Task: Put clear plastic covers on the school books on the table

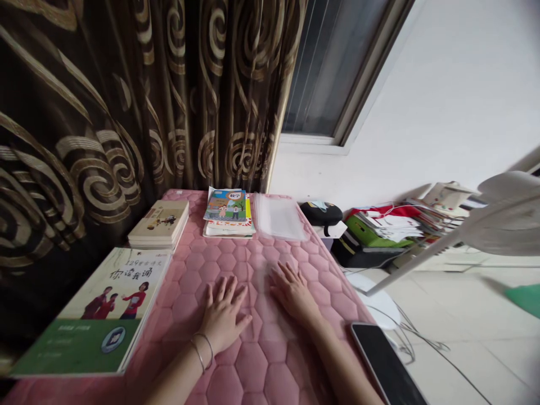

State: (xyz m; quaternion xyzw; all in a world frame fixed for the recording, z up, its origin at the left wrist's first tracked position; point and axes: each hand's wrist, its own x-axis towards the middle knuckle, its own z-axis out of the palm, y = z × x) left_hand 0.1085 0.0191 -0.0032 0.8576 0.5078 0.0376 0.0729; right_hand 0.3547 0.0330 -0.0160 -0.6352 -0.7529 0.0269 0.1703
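My left hand (225, 315) lies palm down with its fingers spread, and two thin bracelets circle its wrist. To its right, my right hand (293, 292) is also flat with the fingers stretched out. Under both hands a thin clear plastic sheet (262, 315) seems to be spread over the pink quilted surface (257, 371); its edges are faint. Beyond the right hand lies a stack of clear plastic covers (280, 216). A blue picture-covered book (225, 205) tops a small pile left of those covers.
On the left are a large green-and-white book (105, 315) and a stack of beige books (158, 222). A phone or tablet (383, 360) lies at the right edge. Beyond that edge stand a white fan (502, 214), cables and piled papers (392, 225). A patterned curtain (169, 101) hangs behind.
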